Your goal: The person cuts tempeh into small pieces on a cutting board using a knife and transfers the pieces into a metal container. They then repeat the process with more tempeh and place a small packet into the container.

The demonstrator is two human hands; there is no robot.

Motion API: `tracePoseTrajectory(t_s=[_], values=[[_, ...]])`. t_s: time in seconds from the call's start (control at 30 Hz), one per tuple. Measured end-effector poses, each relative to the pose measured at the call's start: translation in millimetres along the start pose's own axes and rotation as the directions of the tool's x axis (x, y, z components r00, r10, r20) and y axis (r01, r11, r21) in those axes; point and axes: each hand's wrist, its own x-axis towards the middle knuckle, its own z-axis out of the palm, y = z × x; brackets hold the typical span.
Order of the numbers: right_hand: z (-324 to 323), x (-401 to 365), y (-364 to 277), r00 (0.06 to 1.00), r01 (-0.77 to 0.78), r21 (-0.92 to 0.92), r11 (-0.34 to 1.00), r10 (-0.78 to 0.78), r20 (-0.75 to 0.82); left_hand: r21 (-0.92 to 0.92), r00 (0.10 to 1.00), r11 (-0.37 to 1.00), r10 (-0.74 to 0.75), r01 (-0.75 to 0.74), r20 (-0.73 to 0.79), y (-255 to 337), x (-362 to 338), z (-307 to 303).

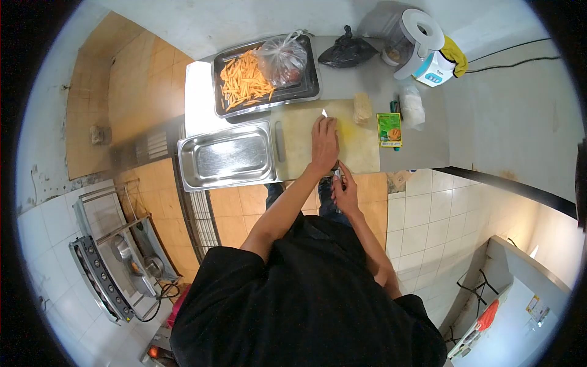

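Observation:
A knife [336, 174] lies lengthwise over the pale cutting board [299, 136], its handle at the near edge. My right hand [346, 194] is closed around the handle, just off the board's front edge. Over the blade is my left hand [325, 142], its fingers together and closed on it; most of the blade is hidden beneath them. A bright tip shows beyond the fingers. A beige block [362, 109] sits at the board's far right, and a yellow stain marks the surface beside my left hand.
An empty steel pan [227, 160] stands left of the board. Behind it, a dark tray [219, 85] holds orange sticks [244, 79] and a clear plastic bag [282, 61]. A black bag [347, 50], a blender [422, 37], a green packet [389, 129] and a white wrapped bundle [412, 107] are rightward.

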Motion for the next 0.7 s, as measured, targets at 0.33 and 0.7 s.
tracePoseTrajectory(t_s=[0.33,0.7], values=[[-3.4,-2.2,-0.5,1.0,0.016,0.036,0.999,-0.016,0.005,-0.068,0.998,0.997,0.016,-0.02,-0.062,2.0,3.8,4.1],[-3.5,-9.0,-7.7,0.998,0.062,0.059,0.996,-0.063,0.012,-0.102,0.995,0.994,0.038,-0.047,-0.089,9.7,7.0,-9.1]])
